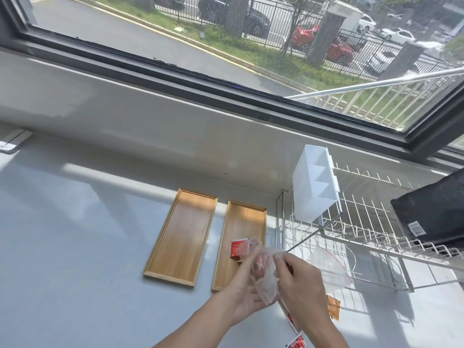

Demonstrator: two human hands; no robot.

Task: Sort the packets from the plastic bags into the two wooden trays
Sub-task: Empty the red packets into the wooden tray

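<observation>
Two wooden trays lie side by side on the grey counter. The left tray (181,236) holds nothing. The right tray (244,217) has a red packet (238,248) lying in it. Over the right tray's near end, my left hand (247,296) holds a clear plastic bag (266,280) with red packets inside. My right hand (297,280) pinches the bag's top edge. A second clear bag (331,267) with a red zip strip lies to the right. An orange packet (334,307) and red packets (297,341) rest on the counter near my right forearm.
A white wire dish rack (364,247) stands to the right of the trays, with a white plastic divided caddy (313,189) hung on its corner and a black cloth (431,214) lying over it. A window ledge runs along the back.
</observation>
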